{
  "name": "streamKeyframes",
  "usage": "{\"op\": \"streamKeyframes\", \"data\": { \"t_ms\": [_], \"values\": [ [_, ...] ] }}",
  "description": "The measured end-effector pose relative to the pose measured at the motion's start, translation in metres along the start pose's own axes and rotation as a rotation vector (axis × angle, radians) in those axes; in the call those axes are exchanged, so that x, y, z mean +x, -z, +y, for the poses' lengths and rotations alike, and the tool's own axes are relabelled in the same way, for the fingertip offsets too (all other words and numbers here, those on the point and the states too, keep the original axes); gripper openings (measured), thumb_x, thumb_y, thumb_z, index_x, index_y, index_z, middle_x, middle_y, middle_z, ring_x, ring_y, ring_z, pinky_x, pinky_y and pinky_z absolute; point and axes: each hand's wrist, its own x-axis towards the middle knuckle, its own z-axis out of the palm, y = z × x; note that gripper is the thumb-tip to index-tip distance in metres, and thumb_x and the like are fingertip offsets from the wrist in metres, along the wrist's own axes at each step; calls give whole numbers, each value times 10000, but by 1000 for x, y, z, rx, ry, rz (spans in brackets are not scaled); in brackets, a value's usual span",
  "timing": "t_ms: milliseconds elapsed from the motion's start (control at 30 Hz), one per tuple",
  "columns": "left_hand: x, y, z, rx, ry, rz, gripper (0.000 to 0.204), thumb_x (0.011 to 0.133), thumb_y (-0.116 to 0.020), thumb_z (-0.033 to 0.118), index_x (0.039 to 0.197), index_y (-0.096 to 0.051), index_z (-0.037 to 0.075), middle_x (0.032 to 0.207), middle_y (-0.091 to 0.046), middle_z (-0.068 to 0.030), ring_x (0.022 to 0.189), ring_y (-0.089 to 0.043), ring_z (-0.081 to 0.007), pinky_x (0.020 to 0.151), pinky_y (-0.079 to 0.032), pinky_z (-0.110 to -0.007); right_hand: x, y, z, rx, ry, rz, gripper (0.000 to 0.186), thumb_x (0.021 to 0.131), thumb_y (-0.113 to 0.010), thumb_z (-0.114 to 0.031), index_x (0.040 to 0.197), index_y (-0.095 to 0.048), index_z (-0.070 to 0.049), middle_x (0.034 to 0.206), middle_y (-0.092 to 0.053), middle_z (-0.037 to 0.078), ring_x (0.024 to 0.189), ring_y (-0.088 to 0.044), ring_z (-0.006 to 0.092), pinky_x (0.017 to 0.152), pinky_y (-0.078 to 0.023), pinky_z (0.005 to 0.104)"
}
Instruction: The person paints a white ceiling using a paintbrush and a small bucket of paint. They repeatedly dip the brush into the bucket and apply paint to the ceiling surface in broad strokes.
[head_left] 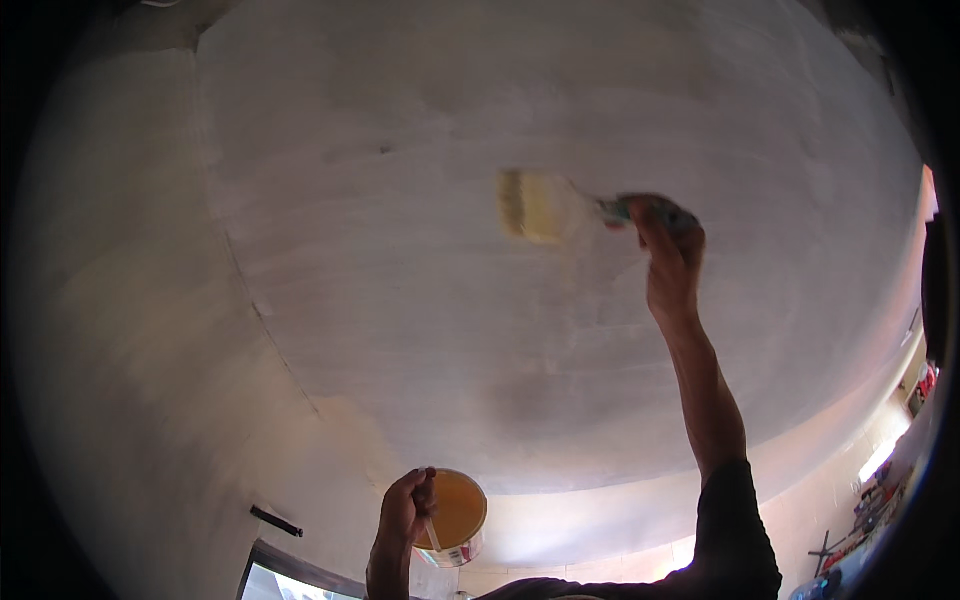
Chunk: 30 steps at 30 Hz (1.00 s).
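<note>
My right hand (668, 240) is raised and closed round the dark green handle of a wide paint roller or brush. The pale yellow, broad head of this painting tool (532, 206) is against or very near the whitish plastered surface (480, 330); motion blur hides its exact kind. Low in the view, my left hand (407, 505) grips the handle of a round bucket (460, 505), its fingers wrapped round it. The bucket is tilted so its inside shows orange-yellow. Its outer wall is white with coloured print.
A thin dark crack or seam (255, 305) runs down the left of the surface. Below it are a short black bar (276, 521) and a dark-framed screen or window (300, 580). Cluttered red and dark items (870, 515) lie at the lower right, near a bright strip of light (880, 455).
</note>
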Motion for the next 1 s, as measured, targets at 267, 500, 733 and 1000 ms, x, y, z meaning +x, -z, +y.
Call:
{"op": "streamKeyframes", "data": {
  "t_ms": [267, 500, 733, 1000],
  "values": [
    [-25, -19, 43, -135, -153, -111, 270, 812, -558, 174, 1018, -566, -1, 640, -347, 48, 524, -289, -69, 489, -255, -228, 83, -155, -6, 185, 223, -73, 269, 871, -648, -224, 803, -700, 31, 689, -690, 94, 623, -602, 105, 602, -472, 292],
    [-32, -42, 64, -85, -202, -213, 387, 712, -559, 179, 1046, -521, -14, 655, -351, 27, 527, -297, -87, 492, -248, -241, 99, -160, -16, -276, 205, -55, 306, 811, -692, -271, 679, -669, 4, 577, -624, 126, 510, -582, 316, 499, -462, 342],
    [-43, -70, 67, -125, -147, -229, 364, 739, -556, 135, 1059, -516, -35, 652, -331, 33, 515, -262, -66, 479, -230, -219, 138, 18, -31, -263, 242, 145, 242, 858, -704, -230, 846, -733, 10, 751, -717, 42, 683, -621, 75, 650, -497, 267],
    [-53, -92, 70, -79, -132, -206, 333, 754, -545, 138, 1045, -529, -25, 641, -311, 43, 505, -253, -58, 466, -228, -215, 151, 242, -53, -902, 263, 469, 257, 871, -659, -300, 854, -751, -60, 728, -719, 64, 667, -671, 123, 632, -500, 281]
  ]
}}
